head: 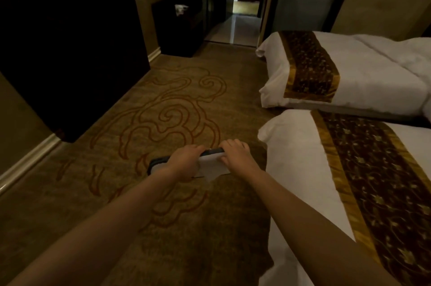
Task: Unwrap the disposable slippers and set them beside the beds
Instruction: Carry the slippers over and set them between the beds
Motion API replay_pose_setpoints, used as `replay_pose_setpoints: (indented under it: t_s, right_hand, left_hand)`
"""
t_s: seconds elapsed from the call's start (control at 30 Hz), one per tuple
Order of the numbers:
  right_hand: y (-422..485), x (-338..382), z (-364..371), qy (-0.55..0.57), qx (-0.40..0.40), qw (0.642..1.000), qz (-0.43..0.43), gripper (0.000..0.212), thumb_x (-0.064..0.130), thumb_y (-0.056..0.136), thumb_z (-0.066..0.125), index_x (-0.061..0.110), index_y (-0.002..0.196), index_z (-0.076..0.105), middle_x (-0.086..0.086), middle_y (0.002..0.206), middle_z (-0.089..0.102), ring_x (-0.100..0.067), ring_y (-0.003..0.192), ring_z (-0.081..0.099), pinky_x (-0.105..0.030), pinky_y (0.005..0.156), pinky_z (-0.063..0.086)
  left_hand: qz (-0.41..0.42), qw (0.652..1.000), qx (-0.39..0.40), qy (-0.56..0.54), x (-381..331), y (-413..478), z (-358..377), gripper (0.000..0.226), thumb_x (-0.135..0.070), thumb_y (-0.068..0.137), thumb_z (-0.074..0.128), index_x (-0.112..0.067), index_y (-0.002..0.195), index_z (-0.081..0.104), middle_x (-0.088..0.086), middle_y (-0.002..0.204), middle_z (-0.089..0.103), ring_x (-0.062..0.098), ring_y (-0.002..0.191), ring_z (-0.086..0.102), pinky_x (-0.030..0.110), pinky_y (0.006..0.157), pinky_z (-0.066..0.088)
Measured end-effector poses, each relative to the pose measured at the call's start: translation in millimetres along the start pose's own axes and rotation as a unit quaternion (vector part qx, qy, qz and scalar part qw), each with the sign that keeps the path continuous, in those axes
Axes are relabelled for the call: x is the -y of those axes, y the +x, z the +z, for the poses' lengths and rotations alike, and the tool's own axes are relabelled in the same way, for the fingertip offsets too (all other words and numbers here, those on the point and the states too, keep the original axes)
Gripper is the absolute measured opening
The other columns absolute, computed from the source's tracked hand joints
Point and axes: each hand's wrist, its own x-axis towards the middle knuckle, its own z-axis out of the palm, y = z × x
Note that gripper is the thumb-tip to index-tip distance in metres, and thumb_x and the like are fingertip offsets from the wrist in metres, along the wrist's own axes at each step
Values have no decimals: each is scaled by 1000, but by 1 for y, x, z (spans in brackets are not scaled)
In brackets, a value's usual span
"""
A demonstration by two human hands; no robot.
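Observation:
A flat pack of white disposable slippers (211, 165) with a dark trim along its edge is held out over the carpet, just left of the near bed's corner. My left hand (184, 162) grips its left part, fingers curled over the top edge. My right hand (235, 154) grips the right part the same way. The near bed (303, 169) and the far bed (363, 80), both white with a brown and gold runner, lie to the right.
Patterned brown carpet (163, 108) spreads ahead and to the left. A tall dark cabinet (70, 47) stands along the left wall, a low dark unit (182, 26) behind it. A lit doorway and corridor (245, 5) open at the back. A narrow gap separates the two beds.

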Motion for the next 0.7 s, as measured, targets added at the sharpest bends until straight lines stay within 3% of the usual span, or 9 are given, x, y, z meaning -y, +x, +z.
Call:
replay_pose_setpoints:
  t_s: [0.43,0.6,0.7]
  right_hand:
    - [243,-149,-21,20,-38,996,75,20,27,92,48,18,110,52,-3,116,53,-23,111,44,-36,98,28]
    - [314,-223,-45,21,-48,989,139,23,27,92,50,18,113,52,-4,119,53,-23,114,43,-36,100,27]
    - [349,-269,-57,30,-41,984,172,23,27,93,49,18,115,51,-4,122,52,-23,117,42,-37,101,28]
  left_hand:
    - [73,997,7,-8,41,305,-57,52,-12,84,53,-20,134,45,5,130,56,25,117,53,35,91,46]
    - [125,992,33,-1,25,430,-77,47,-11,83,51,-20,129,49,6,124,59,25,111,55,31,78,44]
    - [147,988,51,13,7,496,-82,49,-13,84,51,-22,133,47,5,125,58,26,111,55,34,81,46]
